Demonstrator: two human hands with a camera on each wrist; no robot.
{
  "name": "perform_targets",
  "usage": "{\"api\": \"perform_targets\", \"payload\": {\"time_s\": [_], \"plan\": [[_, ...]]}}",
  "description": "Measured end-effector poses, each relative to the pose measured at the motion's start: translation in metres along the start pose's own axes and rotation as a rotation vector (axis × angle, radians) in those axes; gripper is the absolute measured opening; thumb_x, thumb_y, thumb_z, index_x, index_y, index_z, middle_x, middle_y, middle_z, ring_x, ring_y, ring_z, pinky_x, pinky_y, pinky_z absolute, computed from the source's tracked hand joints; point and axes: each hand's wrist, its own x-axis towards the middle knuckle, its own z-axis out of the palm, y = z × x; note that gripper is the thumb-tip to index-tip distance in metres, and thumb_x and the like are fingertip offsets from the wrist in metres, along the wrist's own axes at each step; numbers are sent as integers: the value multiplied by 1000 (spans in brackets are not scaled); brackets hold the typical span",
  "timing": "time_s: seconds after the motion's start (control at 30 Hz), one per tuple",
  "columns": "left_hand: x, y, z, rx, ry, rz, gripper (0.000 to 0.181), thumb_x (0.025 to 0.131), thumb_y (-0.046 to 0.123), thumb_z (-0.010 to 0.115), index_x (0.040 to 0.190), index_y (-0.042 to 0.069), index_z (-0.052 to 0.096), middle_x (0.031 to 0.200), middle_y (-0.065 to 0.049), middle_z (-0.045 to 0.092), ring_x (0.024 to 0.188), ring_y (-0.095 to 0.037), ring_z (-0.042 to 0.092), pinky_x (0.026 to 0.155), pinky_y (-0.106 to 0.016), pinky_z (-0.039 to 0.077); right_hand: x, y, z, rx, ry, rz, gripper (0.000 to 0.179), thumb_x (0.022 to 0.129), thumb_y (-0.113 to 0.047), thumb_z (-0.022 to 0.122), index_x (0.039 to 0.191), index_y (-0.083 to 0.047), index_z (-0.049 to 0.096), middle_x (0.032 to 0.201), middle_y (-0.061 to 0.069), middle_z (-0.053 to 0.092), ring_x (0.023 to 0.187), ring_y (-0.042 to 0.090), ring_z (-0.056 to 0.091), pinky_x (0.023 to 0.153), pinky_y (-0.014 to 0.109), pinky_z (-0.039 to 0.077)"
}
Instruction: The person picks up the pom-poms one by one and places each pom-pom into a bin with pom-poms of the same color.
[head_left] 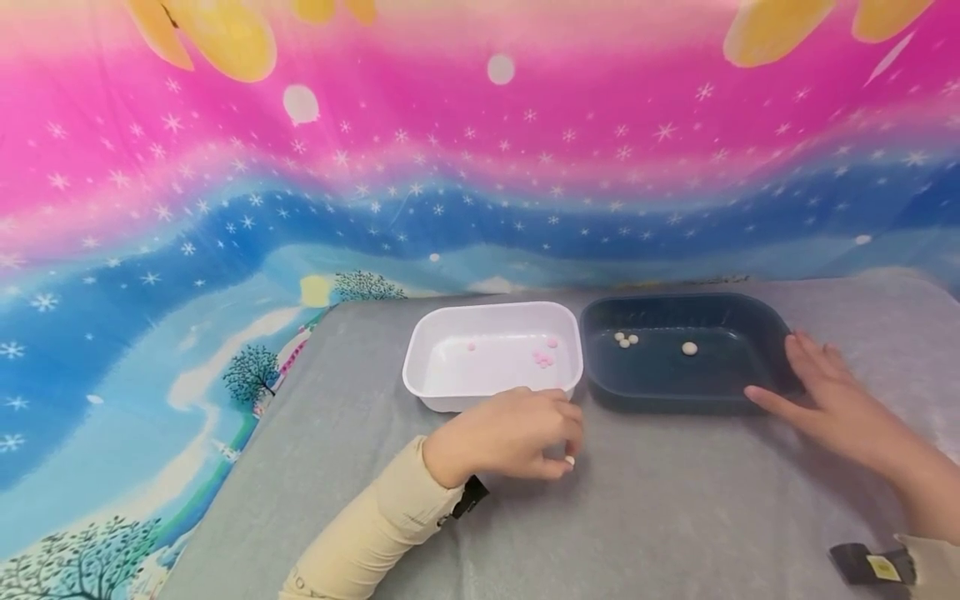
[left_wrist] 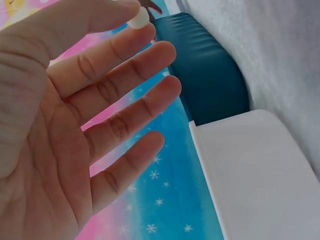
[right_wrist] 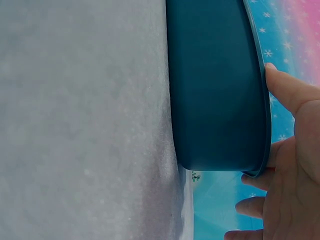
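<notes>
My left hand (head_left: 517, 433) pinches a small white rounded piece (left_wrist: 139, 19) between thumb and index fingertip, in front of the white tub (head_left: 418, 367). Its other fingers spread apart in the left wrist view. Inside that tub lie several small pink pieces (head_left: 543, 359). To the right stands a dark teal tub (head_left: 690, 405) with a larger white round piece (head_left: 689, 348) and a cluster of small white ones (head_left: 625, 341). My right hand (head_left: 840, 400) rests at its right end, the thumb at the front rim and the extended fingers along the side.
Both tubs stand side by side on a grey cloth-covered table (head_left: 637, 517). Behind them hangs a pink and blue cloth (head_left: 480, 192) printed with snowflakes, which also runs down the left side.
</notes>
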Motion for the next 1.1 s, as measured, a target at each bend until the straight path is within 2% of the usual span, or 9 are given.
{"api": "perform_targets", "payload": {"time_s": [0.53,0.9,1.1], "plan": [[11,-4,-6,12,54,-7,10,93,32,66,93,27,74,99,11,66,92,-8,58,66,-22,51,1,1,0,-1,2,13,101,100,-52,50,153,1,-17,156,26,-28,138,52,-33,105,81,-8],[23,-11,-9,-1,68,-5,10,94,30,65,96,25,74,98,12,66,98,-9,59,81,-23,51,0,-1,-1,-1,-6,27,101,100,-53,50,153,0,-18,156,24,-30,138,50,-35,104,82,-7],[29,-17,-7,-20,101,-3,13,95,31,64,98,23,73,100,10,68,99,-9,60,83,-23,52,0,-2,-1,-2,-13,27,101,100,-53,49,154,0,-17,157,23,-30,138,49,-35,104,81,-7]]}}
